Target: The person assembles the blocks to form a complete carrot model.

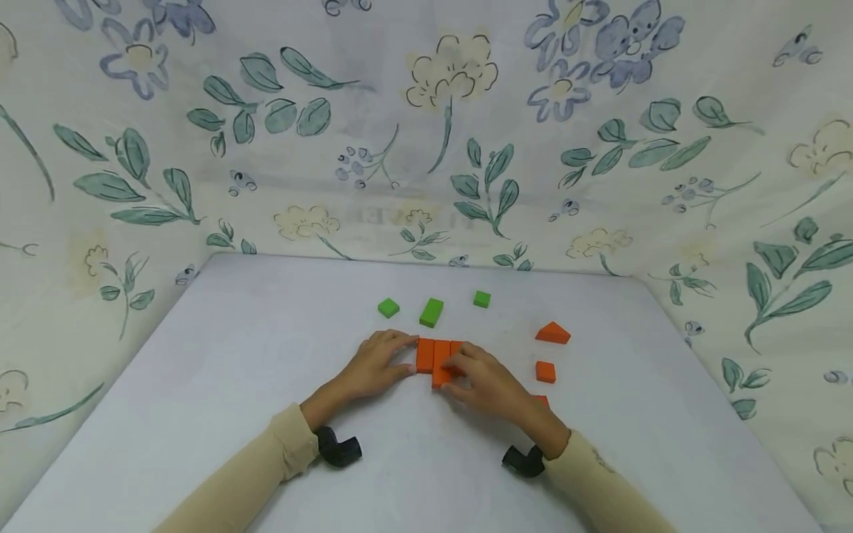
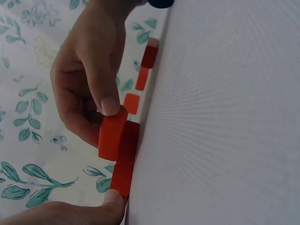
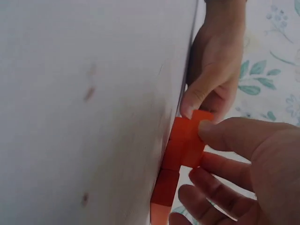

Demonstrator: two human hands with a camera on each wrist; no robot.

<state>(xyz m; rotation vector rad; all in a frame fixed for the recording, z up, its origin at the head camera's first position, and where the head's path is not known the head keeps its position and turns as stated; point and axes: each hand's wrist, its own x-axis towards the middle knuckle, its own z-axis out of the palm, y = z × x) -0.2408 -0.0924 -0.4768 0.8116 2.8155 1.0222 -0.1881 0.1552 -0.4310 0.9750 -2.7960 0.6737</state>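
Note:
In the head view, orange rectangular blocks (image 1: 425, 356) lie side by side in a row on the white table. My left hand (image 1: 377, 364) rests at the row's left side, index fingertip by the far corner and thumb tip by the near one. My right hand (image 1: 489, 381) pinches an orange block (image 2: 111, 137) between thumb and fingers. In the left wrist view, this block overlaps the row's upper side, raised higher than the lower orange blocks (image 2: 123, 179). From the right wrist view, its end stands close to the left thumb (image 3: 192, 101). My right fingers partly hide the row's right end.
Three green blocks (image 1: 432, 312) lie behind the row. On the right are an orange triangular block (image 1: 553, 333) and a small orange cube (image 1: 545, 371); another orange piece (image 1: 540, 400) is partly hidden by the right wrist. Floral cloth (image 1: 426, 185) rises behind the table.

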